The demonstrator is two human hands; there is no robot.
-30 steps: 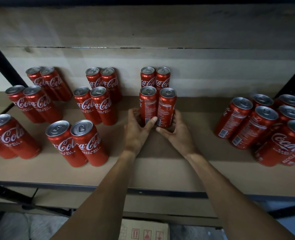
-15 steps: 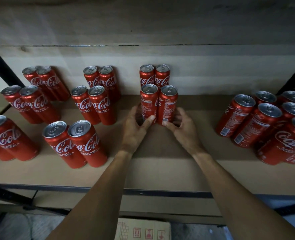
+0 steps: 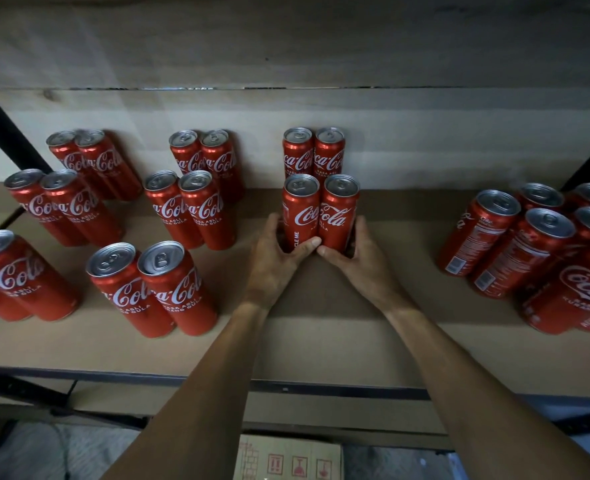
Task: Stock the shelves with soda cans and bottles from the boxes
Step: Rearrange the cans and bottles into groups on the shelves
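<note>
Two tall red cola cans stand side by side on the brown shelf board (image 3: 321,327), in front of another pair (image 3: 313,150) at the back wall. My left hand (image 3: 276,258) grips the base of the left can (image 3: 299,209), thumb across its front. My right hand (image 3: 359,258) grips the base of the right can (image 3: 338,211) the same way. Both cans show their logos toward me. The fingers behind the cans are hidden.
Several pairs of red cans stand in rows at the left (image 3: 182,209). A loose cluster of cans (image 3: 535,247) fills the right end. A cardboard box (image 3: 286,459) sits on the floor below the shelf's dark front rail (image 3: 338,388).
Both cans have been turned on the spot, so their logos now face me instead of the label text. My hands stayed at the cans' bases.
</note>
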